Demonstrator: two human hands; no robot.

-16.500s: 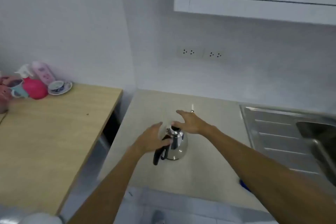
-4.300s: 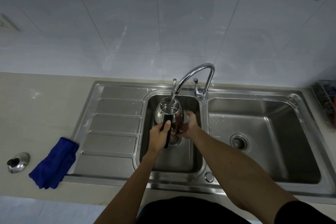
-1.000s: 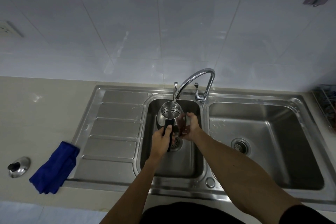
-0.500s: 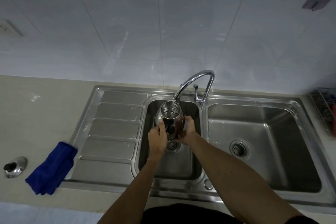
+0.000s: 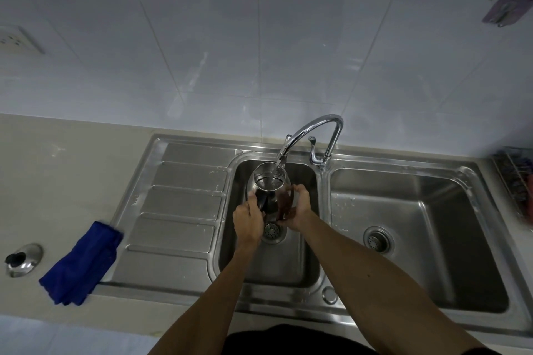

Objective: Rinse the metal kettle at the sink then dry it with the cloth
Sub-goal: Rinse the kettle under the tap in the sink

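The shiny metal kettle (image 5: 269,186) hangs lidless over the left sink basin (image 5: 300,262), its open top under the curved faucet (image 5: 313,131). A thin stream of water runs into it. My left hand (image 5: 248,217) grips the black handle on the near left side. My right hand (image 5: 297,207) cups the kettle's right wall and bottom. The blue cloth (image 5: 82,262) lies crumpled on the counter at the left edge of the drainboard. The kettle's lid (image 5: 24,258) rests on the counter left of the cloth.
A ribbed steel drainboard (image 5: 176,210) lies left of the basin, and a second basin (image 5: 418,239) right of it. A wire rack (image 5: 516,181) stands at the far right. A tiled wall with a socket (image 5: 14,39) rises behind the beige counter (image 5: 57,181).
The kettle has risen a little and sits closer under the spout, with water running in. My left hand has shifted on the handle; my right hand stays on the kettle's side.
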